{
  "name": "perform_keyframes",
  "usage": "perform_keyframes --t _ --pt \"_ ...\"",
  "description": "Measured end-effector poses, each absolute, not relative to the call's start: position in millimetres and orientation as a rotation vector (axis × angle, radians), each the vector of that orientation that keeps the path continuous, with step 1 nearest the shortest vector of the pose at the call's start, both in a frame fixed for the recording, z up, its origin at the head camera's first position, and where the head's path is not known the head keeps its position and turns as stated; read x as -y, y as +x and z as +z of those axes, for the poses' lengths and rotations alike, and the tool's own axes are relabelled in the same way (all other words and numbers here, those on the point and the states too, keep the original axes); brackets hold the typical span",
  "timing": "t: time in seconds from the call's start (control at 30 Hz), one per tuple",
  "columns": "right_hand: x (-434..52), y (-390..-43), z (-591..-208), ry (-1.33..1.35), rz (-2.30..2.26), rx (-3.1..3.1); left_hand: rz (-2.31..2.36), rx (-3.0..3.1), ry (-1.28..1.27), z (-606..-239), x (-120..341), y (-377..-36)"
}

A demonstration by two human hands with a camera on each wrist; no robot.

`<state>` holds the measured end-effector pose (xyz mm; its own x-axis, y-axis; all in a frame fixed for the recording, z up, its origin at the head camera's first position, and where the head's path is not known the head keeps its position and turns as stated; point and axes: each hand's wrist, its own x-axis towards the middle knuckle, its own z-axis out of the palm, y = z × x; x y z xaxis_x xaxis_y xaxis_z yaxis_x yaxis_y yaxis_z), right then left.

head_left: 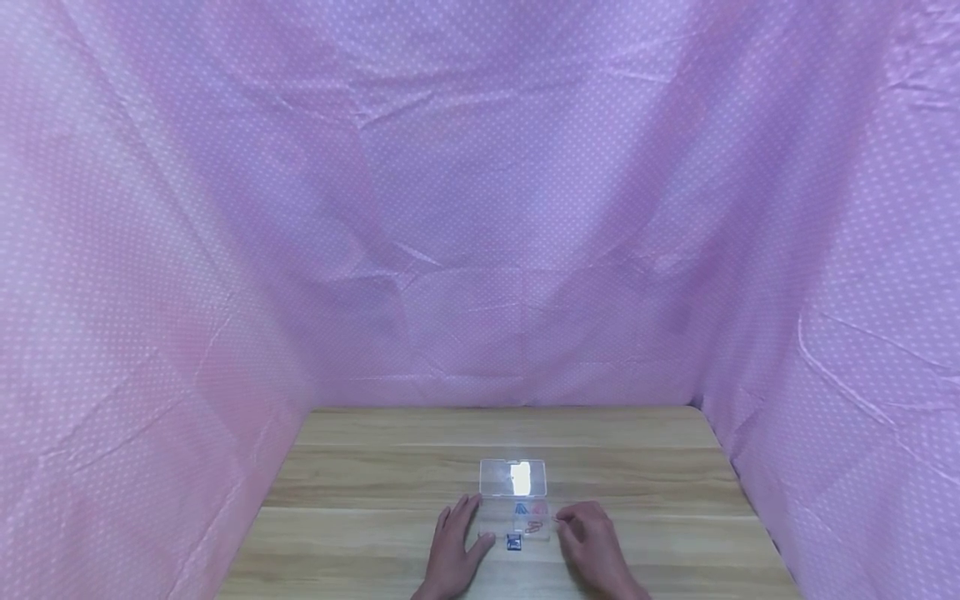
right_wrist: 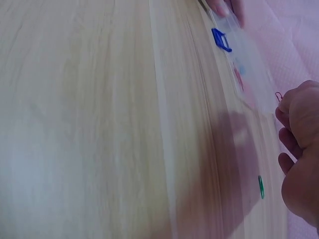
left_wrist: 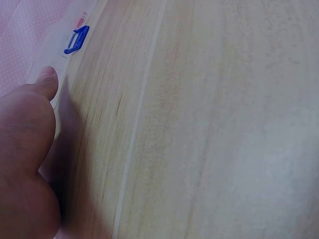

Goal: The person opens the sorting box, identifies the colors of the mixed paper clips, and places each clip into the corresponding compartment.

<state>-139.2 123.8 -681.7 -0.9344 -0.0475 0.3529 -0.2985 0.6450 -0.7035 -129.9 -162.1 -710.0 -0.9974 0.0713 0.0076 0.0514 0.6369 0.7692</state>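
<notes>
Paperclip box [head_left: 514, 508] is lying open on the worktop [head_left: 360, 517]; we are steadying it with our flat left hand [head_left: 455, 546] while our right hand [head_left: 592, 542] is pinching a red clip [right_wrist: 278, 95], best lowered gently.

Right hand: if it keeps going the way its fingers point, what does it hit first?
Likely the clear box: the right hand sits just right of it, fingers aimed at its side wall. It appears to pinch a small red clip. Depth is unclear.

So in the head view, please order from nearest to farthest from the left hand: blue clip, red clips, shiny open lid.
1. Small blue binder clip, just right of the left hand.
2. Red paper clips, farther right inside the box.
3. Shiny clear plastic lid, behind, farthest.
</notes>
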Motion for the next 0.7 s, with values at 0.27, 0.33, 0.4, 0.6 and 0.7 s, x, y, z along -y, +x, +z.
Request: perform_keyframes --t 0.27,0.33,0.4,0.6,0.7 --pt "-104 -139 -679 0.356 1.212 2.529 1.324 -2.837 0.12 -711 162 -130" --pt "-100 -140 -679 0.363 1.229 2.549 1.326 -2.841 0.127 -712 162 -130" --pt "-98 -142 -680 0.365 1.229 2.576 1.334 -2.835 0.129 -712 162 -130" --pt "-94 -144 -680 0.369 1.246 2.625 1.324 -2.836 0.132 -714 163 -131" --pt "-94 -144 -679 0.358 1.262 2.662 1.313 -2.835 0.128 -715 163 -132"
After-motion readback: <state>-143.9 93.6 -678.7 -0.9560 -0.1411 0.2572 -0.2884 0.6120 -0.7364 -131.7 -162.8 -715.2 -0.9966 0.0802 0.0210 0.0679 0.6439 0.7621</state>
